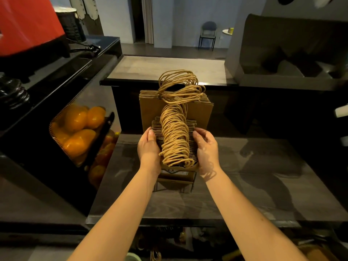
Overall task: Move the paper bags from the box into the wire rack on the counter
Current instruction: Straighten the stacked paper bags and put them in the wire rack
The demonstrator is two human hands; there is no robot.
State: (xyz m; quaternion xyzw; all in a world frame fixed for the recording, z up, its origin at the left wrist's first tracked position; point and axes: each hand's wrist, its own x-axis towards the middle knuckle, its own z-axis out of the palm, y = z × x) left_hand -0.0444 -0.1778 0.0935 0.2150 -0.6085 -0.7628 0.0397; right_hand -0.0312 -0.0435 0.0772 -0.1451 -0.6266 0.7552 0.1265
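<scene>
Head view: left hand (148, 147) and right hand (206, 147) clamp a brown paper-bag stack (175, 140) with twisted cord handles at the black wire rack (192, 184); slackened pressure could spill middle bags.

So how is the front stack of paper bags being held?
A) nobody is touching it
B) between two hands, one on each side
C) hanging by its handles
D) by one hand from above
B: the left hand and the right hand grip opposite sides of the stack of paper bags, with the handles lying free on top.
</scene>
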